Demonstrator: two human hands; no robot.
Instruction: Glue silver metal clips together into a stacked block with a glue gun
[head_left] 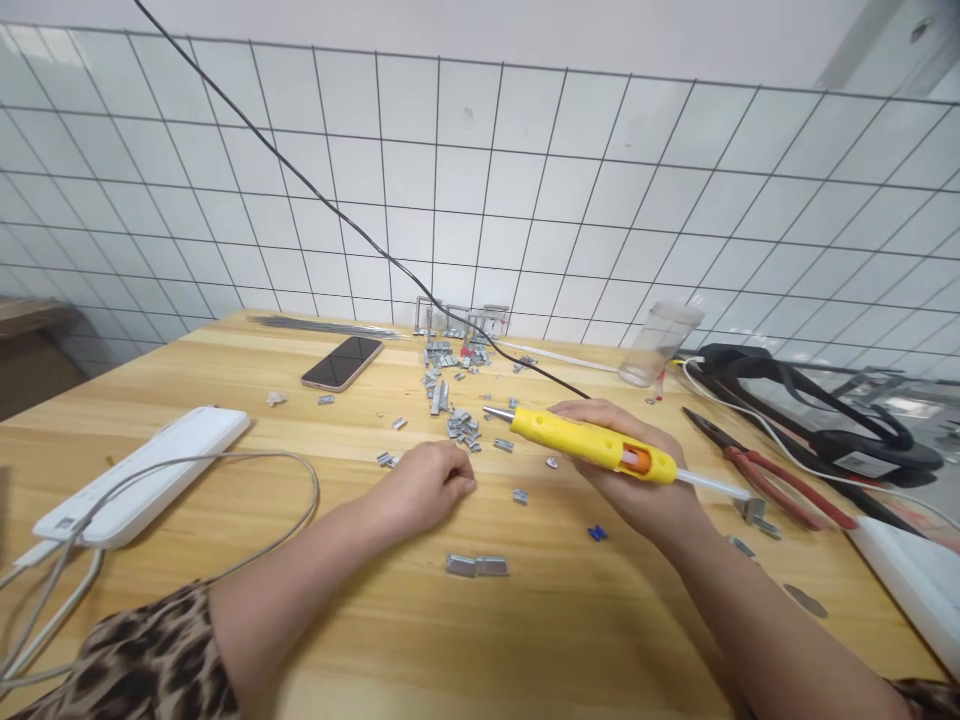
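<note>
My right hand [637, 480] is wrapped round a yellow hot glue gun [570, 436], its metal nozzle pointing left and a translucent glue stick [712, 483] coming out of its rear. Resting on the wooden table [360, 620], my left hand [431, 485] has its fingers curled closed; whatever may be in them is hidden. Small grey metal clips [463, 428] lie in a loose pile just beyond the left hand. Two longer metal pieces [477, 566] lie end to end nearer me. A small blue piece [597, 533] sits below the glue gun.
A phone [343, 362] and a white power bank [146, 475] with cables lie left. Wire frames [461, 318] stand by the tiled wall. To the right are a clear plastic cup [660, 345], red-handled pliers [772, 480] and a black strapped device [817, 410]. A black cord [390, 258] hangs across.
</note>
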